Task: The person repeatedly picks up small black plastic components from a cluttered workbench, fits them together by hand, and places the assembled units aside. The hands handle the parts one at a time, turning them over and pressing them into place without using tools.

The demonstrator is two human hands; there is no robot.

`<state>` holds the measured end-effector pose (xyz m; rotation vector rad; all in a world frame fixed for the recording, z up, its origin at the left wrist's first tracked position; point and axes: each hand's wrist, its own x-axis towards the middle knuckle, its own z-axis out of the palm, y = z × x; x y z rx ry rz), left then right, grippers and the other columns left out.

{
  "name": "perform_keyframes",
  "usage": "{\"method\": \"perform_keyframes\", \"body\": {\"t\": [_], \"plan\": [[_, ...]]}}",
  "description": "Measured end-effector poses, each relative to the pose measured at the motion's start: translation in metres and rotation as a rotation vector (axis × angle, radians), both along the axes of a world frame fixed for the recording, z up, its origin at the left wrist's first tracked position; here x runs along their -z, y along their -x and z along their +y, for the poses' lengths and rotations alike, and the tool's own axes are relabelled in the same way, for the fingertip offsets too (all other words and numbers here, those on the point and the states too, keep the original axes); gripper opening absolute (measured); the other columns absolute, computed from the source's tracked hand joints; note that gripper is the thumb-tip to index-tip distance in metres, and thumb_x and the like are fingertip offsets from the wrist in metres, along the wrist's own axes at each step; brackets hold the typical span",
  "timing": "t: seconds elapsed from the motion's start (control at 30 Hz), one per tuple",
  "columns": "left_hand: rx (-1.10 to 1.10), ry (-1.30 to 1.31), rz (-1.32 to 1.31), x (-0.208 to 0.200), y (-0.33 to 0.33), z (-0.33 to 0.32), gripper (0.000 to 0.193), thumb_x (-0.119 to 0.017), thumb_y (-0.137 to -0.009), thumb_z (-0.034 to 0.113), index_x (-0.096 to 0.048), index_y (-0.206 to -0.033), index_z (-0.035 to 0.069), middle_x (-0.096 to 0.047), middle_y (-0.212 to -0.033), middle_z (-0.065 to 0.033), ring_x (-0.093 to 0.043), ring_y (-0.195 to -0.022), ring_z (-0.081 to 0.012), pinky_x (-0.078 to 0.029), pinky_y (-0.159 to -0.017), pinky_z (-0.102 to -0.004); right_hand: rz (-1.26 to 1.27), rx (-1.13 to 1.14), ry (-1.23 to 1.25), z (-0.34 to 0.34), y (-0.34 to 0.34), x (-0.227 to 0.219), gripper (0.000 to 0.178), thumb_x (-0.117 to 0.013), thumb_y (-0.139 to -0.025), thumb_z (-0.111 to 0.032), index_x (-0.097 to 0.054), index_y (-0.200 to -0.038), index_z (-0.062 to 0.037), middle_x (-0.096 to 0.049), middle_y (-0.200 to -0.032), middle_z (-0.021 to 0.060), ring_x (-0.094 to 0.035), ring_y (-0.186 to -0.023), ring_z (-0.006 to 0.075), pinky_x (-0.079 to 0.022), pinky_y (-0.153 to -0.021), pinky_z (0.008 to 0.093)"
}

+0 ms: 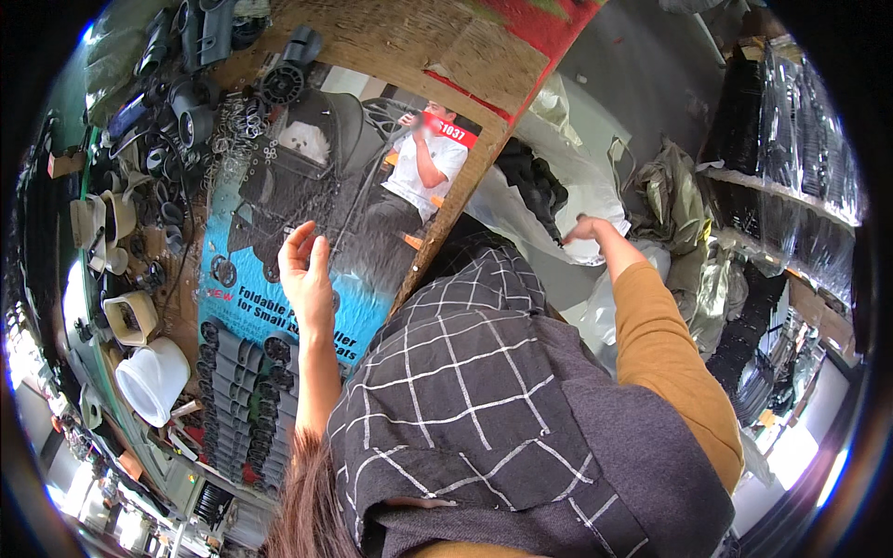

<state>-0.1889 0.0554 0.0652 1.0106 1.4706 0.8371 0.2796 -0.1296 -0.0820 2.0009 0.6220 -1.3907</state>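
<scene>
My left hand [305, 265] hovers above a printed poster [358, 279] on the workbench, its fingers curled toward the thumb. A tiny pale thing shows near the fingertips, too small to name. Off to the right, my right hand [600, 234] reaches over a white sack [595, 181], fingers apart, with nothing visible in it. Black parts [535, 181] lie inside the sack. Beyond my left hand, a heap of small metal rings [240, 126] is spread by the poster's edge, and a grey-black wheel piece [286, 79] rests behind it.
Rows of black plastic parts [228, 400] line the bench's near left. A white tub [153, 379] and a cream bin [130, 318] stand at the far left. The bench's wooden edge [456, 209] runs diagonally. Plastic-wrapped black stacks [781, 139] stand at right.
</scene>
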Motion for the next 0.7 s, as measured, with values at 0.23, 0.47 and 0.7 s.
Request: {"method": "perform_keyframes", "body": {"t": [0.23, 0.47, 0.7], "plan": [[-0.088, -0.096, 0.037, 0.005, 0.012, -0.002, 0.029, -0.065, -0.085, 0.007, -0.059, -0.113, 0.004, -0.059, -0.106, -0.0049, -0.056, -0.097, -0.0144, -0.045, -0.088, -0.0285, 0.221, -0.334, -0.128, 0.05, 0.016, -0.032, 0.053, -0.077, -0.067, -0.042, -0.07, -0.101, -0.0023, -0.066, -0.109, 0.0154, -0.062, -0.097, 0.0303, -0.051, -0.082, 0.0388], [-0.215, -0.079, 0.05, -0.006, 0.031, 0.002, 0.027, -0.066, -0.081, 0.004, -0.062, -0.108, 0.003, -0.056, -0.116, -0.0075, -0.057, -0.1, -0.0177, -0.045, -0.091, -0.0317, 0.984, 0.175, -0.955, 0.28, 0.13, -0.146, 0.023, -0.063, -0.089, -0.024, -0.064, -0.092, -0.0016, -0.064, -0.085, 0.0018, -0.058, -0.076, 0.0093, -0.049, -0.067, 0.0248], [-0.341, -0.014, -0.115, -0.018, 0.05, 0.012, 0.022, -0.062, -0.088, 0.005, -0.062, -0.11, 0.003, -0.062, -0.083, 0.0002, -0.055, -0.071, -0.0061, -0.046, -0.064, -0.0205, 0.553, 0.386, -1.438, 0.52, 0.279, -0.106, 0.036, -0.074, -0.081, -0.031, -0.06, -0.096, -0.0012, -0.06, -0.076, 0.0011, -0.052, -0.062, 0.0082, -0.042, -0.054, 0.0249]]}}
